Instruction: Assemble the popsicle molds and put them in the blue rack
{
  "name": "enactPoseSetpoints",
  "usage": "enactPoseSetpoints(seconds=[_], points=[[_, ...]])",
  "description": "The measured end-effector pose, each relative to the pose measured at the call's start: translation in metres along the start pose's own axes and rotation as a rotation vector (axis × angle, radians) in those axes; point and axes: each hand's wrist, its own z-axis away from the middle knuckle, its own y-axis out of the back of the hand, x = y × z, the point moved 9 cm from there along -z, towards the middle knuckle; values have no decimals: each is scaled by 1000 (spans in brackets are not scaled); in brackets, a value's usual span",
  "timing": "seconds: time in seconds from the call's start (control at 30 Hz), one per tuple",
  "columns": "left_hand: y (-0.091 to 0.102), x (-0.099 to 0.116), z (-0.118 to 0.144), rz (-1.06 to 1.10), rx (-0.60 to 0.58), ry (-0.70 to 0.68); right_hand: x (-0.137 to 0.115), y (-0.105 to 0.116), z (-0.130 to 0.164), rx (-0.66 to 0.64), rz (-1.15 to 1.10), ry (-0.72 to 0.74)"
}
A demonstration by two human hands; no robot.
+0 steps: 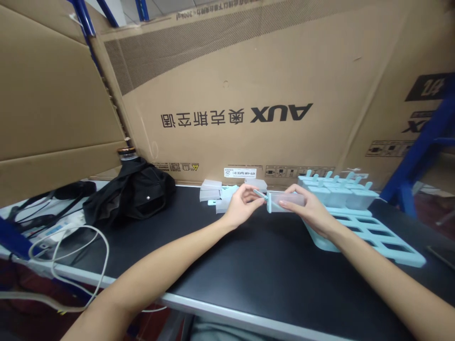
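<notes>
Black table (pixel 249 265), cardboard walls (pixel 249 71); both hands' fingers clamped on mold (pixel 289 200).

A black table (pixel 249 265) stands against big cardboard boxes (pixel 249 85) (printed upside down); blue shelf posts (pixel 423 147) rise at far right.

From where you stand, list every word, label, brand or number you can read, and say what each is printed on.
"AUX", upside down, on the big cardboard box behind the table.
Chinese characters beside it, also upside down, on the same box.
"AUX" again, partly cut off, on the box at right.
"300kg" on the printed strip along the box's top edge.
White sticker and warning icons: too small to read.
</notes>
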Motion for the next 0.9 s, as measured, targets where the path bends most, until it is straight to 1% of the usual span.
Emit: enactPoseSetpoints(seconds=[0.1, 0.2, 0.27, 0.37, 0.47, 0.57, 0.63, 0.7, 0.8, 0.9], points=[[0, -1, 0, -3, 13, 34, -2, -7, 2, -70, 31, -5], [-3, -3, 2, -81, -2, 69, 0, -23, 5, -184, 28, -28], [-7, 0, 3, -143, -34, 36, 1, -36, 6, -246, 6, -21], [-14, 4, 6, -204, -113, -40, -1, -49, 9, -293, -23, 15], [-17, 0, 9, -230, -161, -29, -4, -55, 10, -311, -60, 46], [-15, -7, 11, -238, -160, 3, -7, -53, 9, -315, -35, 74], [-12, -13, 12, -228, -143, 36, -9, -47, 6, -279, 84, 114], [-9, -17, 12, -212, -123, 57, -13, -39, 4, -228, 250, 168], [-7, -14, 11, -219, -99, -2, -17, -31, 4, -195, 428, 218], [-8, -7, 10, -277, -92, -76, -17, -26, 4, -202, 450, 211]])
